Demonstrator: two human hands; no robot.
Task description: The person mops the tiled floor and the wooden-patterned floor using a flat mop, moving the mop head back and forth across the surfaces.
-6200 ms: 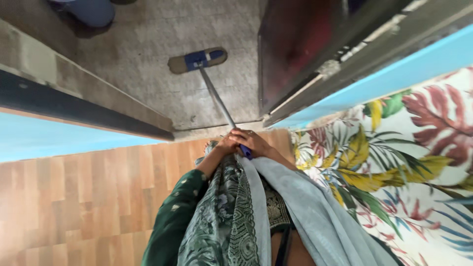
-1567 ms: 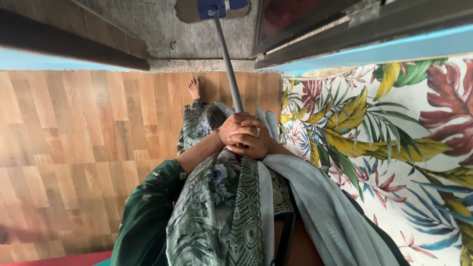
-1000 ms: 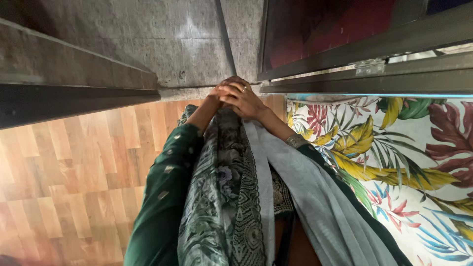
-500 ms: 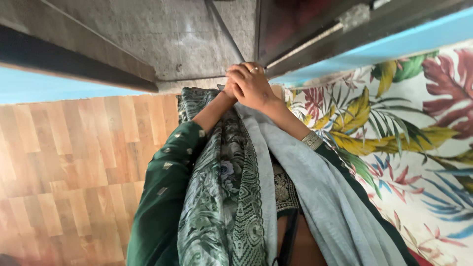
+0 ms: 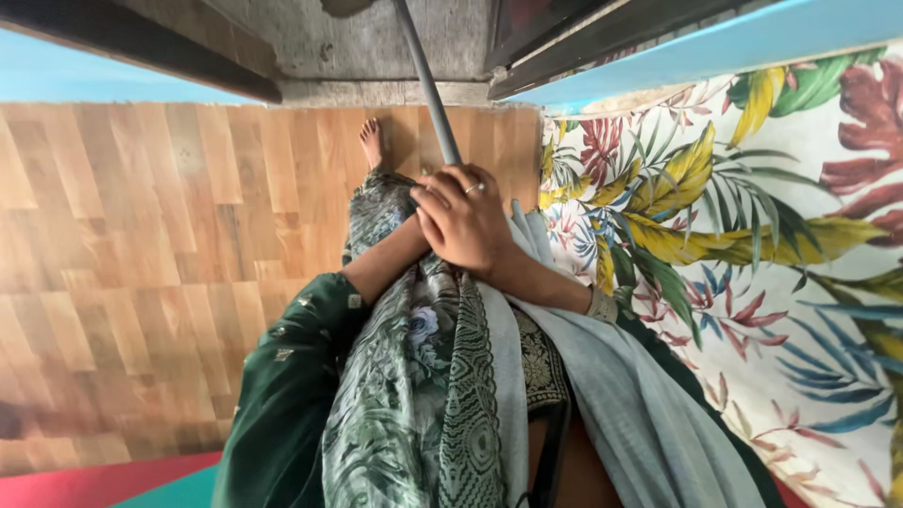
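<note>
Both hands have drawn back from the doorway over the wooden floor [image 5: 141, 235]: right hand [image 5: 466, 226] wraps the mop handle [image 5: 428, 85], left hand [image 5: 423, 240] hidden beneath, grip unclear.

A smooth grey metal mop handle [image 5: 428, 85] is seen above glossy wood-look flooring [image 5: 141, 235] and rough concrete [image 5: 376, 38].

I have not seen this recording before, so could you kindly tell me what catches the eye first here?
At the centre, the right hand lies over the left hand, both clasped round a grey metal mop pole that runs to the top edge. To the right spreads a white fabric with bold tropical leaves; to the left lies a wood-plank floor with a bare foot on it.
</note>
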